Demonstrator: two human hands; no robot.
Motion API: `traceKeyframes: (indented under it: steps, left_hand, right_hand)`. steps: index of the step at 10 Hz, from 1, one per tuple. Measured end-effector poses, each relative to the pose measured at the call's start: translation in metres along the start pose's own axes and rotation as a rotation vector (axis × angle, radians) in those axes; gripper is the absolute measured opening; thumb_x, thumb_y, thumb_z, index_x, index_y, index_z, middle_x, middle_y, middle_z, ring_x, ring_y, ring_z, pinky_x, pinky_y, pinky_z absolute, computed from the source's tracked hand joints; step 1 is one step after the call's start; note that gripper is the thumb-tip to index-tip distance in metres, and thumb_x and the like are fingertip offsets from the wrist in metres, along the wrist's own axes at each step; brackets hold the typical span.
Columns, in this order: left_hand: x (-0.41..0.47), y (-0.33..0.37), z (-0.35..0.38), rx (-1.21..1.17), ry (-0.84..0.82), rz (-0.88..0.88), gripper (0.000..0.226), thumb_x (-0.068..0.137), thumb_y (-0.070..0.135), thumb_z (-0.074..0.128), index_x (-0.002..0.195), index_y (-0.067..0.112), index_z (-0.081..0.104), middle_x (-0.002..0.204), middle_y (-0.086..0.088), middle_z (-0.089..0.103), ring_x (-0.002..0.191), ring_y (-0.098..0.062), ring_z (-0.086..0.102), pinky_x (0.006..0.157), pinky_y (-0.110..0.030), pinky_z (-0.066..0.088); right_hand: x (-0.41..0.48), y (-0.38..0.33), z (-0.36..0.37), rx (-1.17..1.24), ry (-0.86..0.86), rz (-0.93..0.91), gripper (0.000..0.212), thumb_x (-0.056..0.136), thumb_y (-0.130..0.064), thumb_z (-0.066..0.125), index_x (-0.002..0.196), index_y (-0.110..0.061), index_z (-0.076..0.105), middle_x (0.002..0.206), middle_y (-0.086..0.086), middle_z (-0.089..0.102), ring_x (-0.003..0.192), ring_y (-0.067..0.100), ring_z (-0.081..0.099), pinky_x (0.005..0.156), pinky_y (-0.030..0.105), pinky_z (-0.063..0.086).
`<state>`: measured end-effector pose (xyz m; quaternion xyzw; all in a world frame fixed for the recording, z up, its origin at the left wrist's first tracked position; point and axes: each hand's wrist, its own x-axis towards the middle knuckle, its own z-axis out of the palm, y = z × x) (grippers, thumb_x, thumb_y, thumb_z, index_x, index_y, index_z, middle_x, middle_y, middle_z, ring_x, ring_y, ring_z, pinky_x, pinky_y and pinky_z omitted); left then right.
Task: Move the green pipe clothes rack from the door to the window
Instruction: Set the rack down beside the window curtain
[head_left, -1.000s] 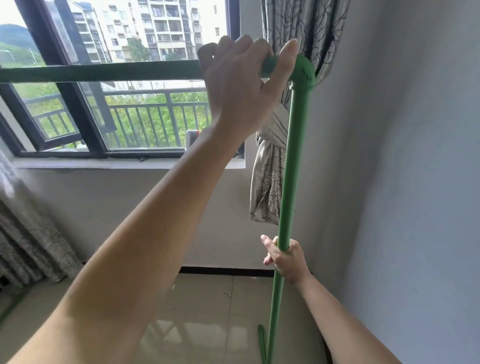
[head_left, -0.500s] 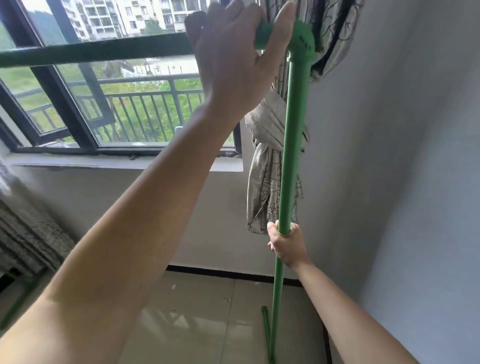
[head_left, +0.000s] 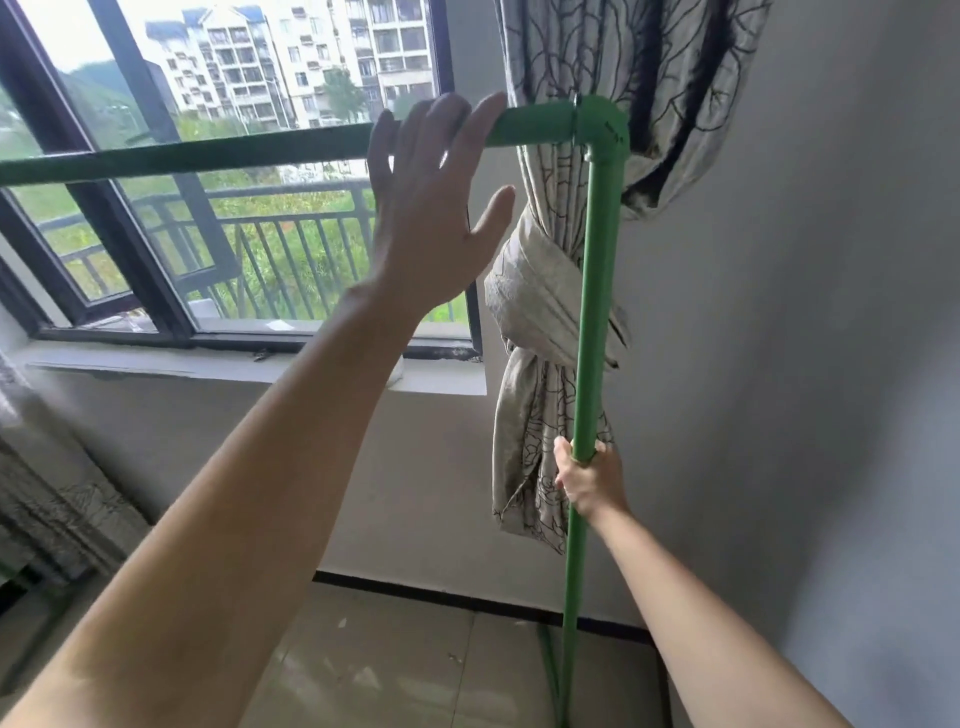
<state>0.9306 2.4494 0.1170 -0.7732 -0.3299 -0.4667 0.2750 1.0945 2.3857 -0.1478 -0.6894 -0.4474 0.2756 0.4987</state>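
Note:
The green pipe clothes rack (head_left: 597, 291) stands right in front of the window (head_left: 249, 223), its top bar running left from the corner elbow across the glass. My left hand (head_left: 431, 208) is raised in front of the top bar near the elbow, fingers spread, palm off the pipe, with only the fingertips at the bar's level. My right hand (head_left: 587, 478) is wrapped around the rack's right upright about halfway down. The foot of the rack reaches the floor at the lower edge of the view.
A tied patterned curtain (head_left: 545, 332) hangs just behind the upright. A grey wall (head_left: 805, 364) rises close on the right. The white sill (head_left: 208, 366) runs under the window. Another curtain (head_left: 47, 499) hangs at the left. Glossy tiles (head_left: 395, 670) cover the floor.
My left hand has let go of the top bar and opened, fingers spread. The view tilted up a little. My right hand keeps its grip on the upright.

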Motion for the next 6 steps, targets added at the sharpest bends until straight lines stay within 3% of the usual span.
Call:
traceKeyframes:
  steps: [1, 2, 3, 4, 5, 6]
  left_hand:
    - [0.001, -0.002, 0.005, -0.018, 0.038, 0.006, 0.064, 0.086, 0.036, 0.065, 0.142, 0.01, 0.049, 0.133, -0.016, 0.057, 0.13, -0.027, 0.04, 0.116, -0.058, 0.019]
    - [-0.002, 0.002, 0.005, 0.008, 0.055, 0.017, 0.071, 0.081, 0.036, 0.068, 0.143, 0.009, 0.047, 0.135, -0.018, 0.055, 0.132, -0.03, 0.039, 0.117, -0.057, 0.014]
    - [-0.004, 0.007, 0.005, -0.007, 0.045, 0.012, 0.073, 0.079, 0.034, 0.069, 0.144, 0.009, 0.046, 0.136, -0.018, 0.053, 0.134, -0.036, 0.041, 0.118, -0.058, 0.013]
    - [-0.004, 0.006, 0.002, 0.0, 0.02, 0.014, 0.077, 0.078, 0.036, 0.069, 0.146, 0.009, 0.043, 0.139, -0.019, 0.051, 0.136, -0.037, 0.038, 0.118, -0.058, 0.012]
    - [-0.004, 0.004, -0.003, 0.011, -0.024, 0.047, 0.081, 0.08, 0.038, 0.067, 0.149, 0.009, 0.037, 0.145, -0.02, 0.047, 0.139, -0.037, 0.035, 0.119, -0.06, 0.012]
    - [-0.005, 0.002, -0.01, 0.012, -0.06, 0.075, 0.081, 0.082, 0.035, 0.067, 0.151, 0.008, 0.033, 0.15, -0.022, 0.043, 0.143, -0.039, 0.031, 0.119, -0.061, 0.011]
  right_hand:
    - [0.001, 0.003, 0.005, -0.009, 0.019, 0.001, 0.043, 0.1, -0.022, 0.056, 0.059, -0.013, 0.057, 0.049, 0.001, 0.056, 0.032, 0.005, 0.05, 0.041, 0.027, 0.048]
    - [0.001, 0.007, 0.005, -0.012, 0.043, -0.004, 0.042, 0.1, -0.024, 0.057, 0.06, -0.012, 0.058, 0.055, 0.01, 0.061, 0.043, 0.022, 0.055, 0.051, 0.037, 0.056]
    - [0.0, 0.008, 0.007, -0.025, 0.059, 0.028, 0.042, 0.099, -0.027, 0.058, 0.061, -0.009, 0.06, 0.06, 0.016, 0.066, 0.048, 0.026, 0.058, 0.055, 0.044, 0.059]
    - [-0.002, 0.001, 0.002, -0.075, 0.071, 0.07, 0.041, 0.096, -0.036, 0.062, 0.061, -0.014, 0.06, 0.07, 0.018, 0.076, 0.059, 0.034, 0.069, 0.059, 0.041, 0.06]
    - [-0.006, -0.001, -0.009, -0.239, -0.071, 0.11, 0.029, 0.087, -0.047, 0.07, 0.086, -0.019, 0.063, 0.088, 0.011, 0.075, 0.082, 0.032, 0.071, 0.059, 0.027, 0.049]
    - [-0.009, -0.023, -0.031, -0.256, -0.083, -0.034, 0.056, 0.077, -0.027, 0.08, 0.123, -0.013, 0.053, 0.108, 0.008, 0.061, 0.103, 0.03, 0.065, 0.08, 0.03, 0.049]
